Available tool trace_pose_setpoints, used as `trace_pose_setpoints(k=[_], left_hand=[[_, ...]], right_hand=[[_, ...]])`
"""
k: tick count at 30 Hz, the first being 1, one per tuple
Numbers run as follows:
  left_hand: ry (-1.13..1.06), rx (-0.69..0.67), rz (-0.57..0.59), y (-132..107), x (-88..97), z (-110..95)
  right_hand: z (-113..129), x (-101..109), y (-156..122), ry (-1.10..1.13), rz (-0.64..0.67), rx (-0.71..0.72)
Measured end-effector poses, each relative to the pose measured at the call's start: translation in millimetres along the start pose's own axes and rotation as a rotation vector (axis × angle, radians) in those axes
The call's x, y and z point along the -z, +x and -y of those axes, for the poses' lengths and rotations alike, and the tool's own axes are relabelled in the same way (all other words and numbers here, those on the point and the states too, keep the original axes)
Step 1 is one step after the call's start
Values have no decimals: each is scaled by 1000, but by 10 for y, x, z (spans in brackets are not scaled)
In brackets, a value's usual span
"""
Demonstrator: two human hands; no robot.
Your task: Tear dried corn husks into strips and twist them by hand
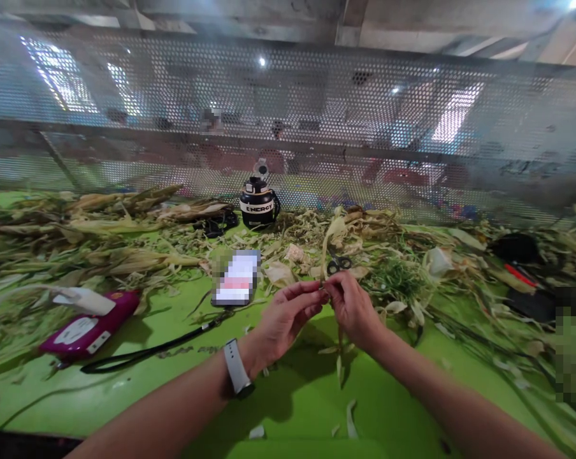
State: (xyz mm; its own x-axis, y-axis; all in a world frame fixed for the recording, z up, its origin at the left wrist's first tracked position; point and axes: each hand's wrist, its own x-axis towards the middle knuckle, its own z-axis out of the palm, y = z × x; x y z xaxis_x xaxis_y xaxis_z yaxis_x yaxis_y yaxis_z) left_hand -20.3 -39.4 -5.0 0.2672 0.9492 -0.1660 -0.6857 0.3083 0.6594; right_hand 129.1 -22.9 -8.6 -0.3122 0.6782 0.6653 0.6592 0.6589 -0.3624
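My left hand and my right hand meet above the green table, fingertips pinched together on a thin strip of dried corn husk. The strip rises from the pinch and curls over; another piece hangs down below my right hand. A white watch sits on my left wrist. Small scissors lie just behind my hands among the husks.
Piles of dried husks and green stalks cover the back and right of the table. A phone with a black lanyard, a magenta gadget, and a black jug stand near. A perforated metal screen closes the far side.
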Motion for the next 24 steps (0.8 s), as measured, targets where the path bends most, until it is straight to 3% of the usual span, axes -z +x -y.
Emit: trace_pose_setpoints(k=[11,16,21,24], left_hand=[[122,-35,-5,24,36,11],[146,-34,4,36,37,0],[215,-28,30,8,3,-10],[287,14,66,-12,-11,2]], right_hand=[[60,-11,19,198,-20,-124],[72,-20,17,327,30,-203],[19,18,68,591,49,-392],[-20,65,131,687,147,-429]])
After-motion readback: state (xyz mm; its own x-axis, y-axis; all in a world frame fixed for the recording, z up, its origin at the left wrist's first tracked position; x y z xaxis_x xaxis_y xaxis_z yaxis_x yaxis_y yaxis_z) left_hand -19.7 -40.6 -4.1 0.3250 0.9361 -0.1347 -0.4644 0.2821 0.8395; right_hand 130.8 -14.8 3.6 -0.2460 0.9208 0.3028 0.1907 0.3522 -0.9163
